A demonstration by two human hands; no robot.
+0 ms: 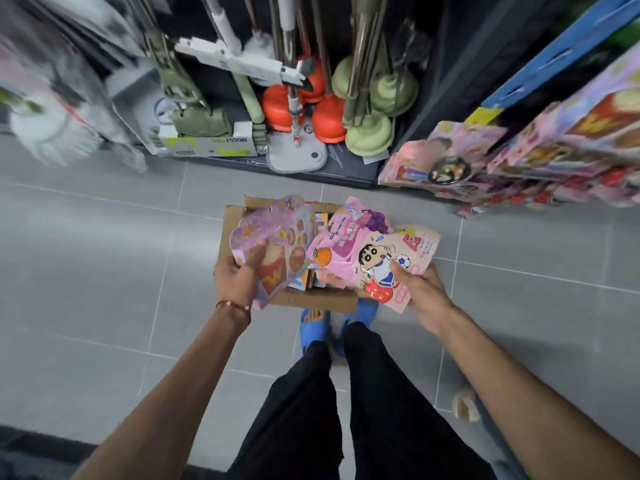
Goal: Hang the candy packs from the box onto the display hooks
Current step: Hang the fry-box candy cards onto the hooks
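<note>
A cardboard box (311, 301) stands open on the grey tiled floor in front of my feet, with more candy packs inside. My left hand (239, 271) grips a purple candy pack (273, 244) with a fries picture, held above the box's left side. My right hand (419, 289) holds a fan of pink candy packs (374, 258), the top one showing a cartoon boy with a football. Candy packs on the display hooks (519, 157) hang at the right, pink and purple, blurred by motion.
Straight ahead a dark shelf base holds orange plungers (294, 105), green plungers (377, 109) and mop heads (298, 154). Blurred hanging goods fill the upper left. A blue shelf edge (554, 53) runs above the candy display. My blue slippers (313, 327) stand just behind the box.
</note>
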